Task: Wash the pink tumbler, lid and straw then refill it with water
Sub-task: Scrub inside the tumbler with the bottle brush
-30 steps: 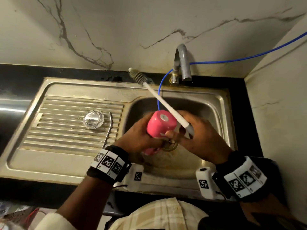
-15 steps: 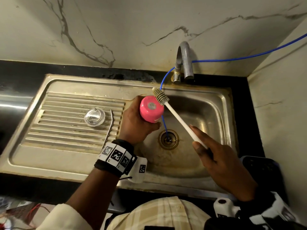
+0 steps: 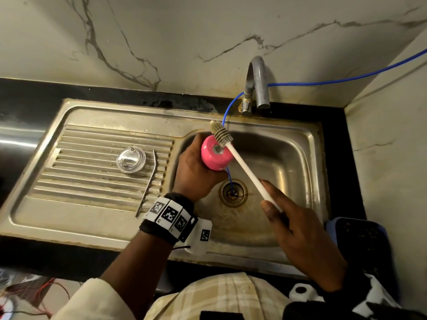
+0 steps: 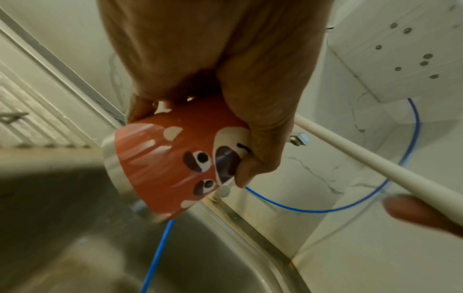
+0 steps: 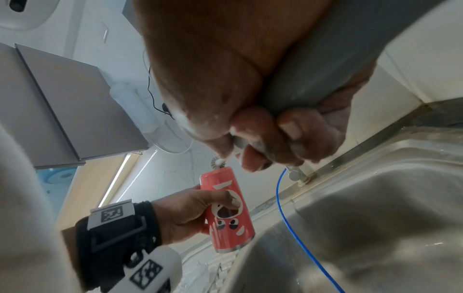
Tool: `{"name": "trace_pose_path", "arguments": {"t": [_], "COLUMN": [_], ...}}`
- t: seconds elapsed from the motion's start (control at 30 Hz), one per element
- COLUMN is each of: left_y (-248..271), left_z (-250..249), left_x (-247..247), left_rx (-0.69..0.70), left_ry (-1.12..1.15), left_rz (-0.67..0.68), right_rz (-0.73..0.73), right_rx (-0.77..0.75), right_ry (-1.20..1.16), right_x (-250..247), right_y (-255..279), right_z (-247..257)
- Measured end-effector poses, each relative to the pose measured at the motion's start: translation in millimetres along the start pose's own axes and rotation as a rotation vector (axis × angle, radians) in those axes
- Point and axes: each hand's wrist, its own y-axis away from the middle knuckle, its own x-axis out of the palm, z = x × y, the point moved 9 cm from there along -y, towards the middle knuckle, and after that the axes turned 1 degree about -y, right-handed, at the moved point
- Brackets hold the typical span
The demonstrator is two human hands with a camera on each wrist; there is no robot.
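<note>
Brush [image 3: 222,135] against held tumbler [image 3: 215,155]

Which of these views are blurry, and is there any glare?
Head view: sharp, with a bright streak of glare on the left counter. Left wrist view: sink and pink tumbler edge smeared by motion blur. Right wrist view: soft and out of focus up close.
</note>
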Motion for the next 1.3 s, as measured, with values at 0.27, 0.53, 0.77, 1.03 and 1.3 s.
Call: {"name": "trace_pose_path", "arguments": {"t": [0.27, 0.53, 0.77, 1.03, 1.3], "left_y": [-3, -5, -2, -3, -6], "left_z": [4, 14, 4, 11, 11], "left_x": [-10, -16, 1, -14, -7], "left_rx": [0.009, -0.002, 0.022, -0.009, -0.015], "left_ry": [-0.027, -0.034, -0.136, -0.180, -0.197], "left_rz": [-0.014, -0.038, 0.028, -0.029, 0.025], "right_rz": [0.016, 0.065, 0.017, 0.036, 0.001], "right_rx": [0.006, 0.023, 0.006, -0.008, -0.025], "right_ry": [-0.016, -0.031, -0.030, -0.036, -0.031], "right_x": [7, 12, 11, 12, 11], "right_y": [4, 15, -4, 13, 0], "right_z": [-1, -12, 1, -5, 9]}}
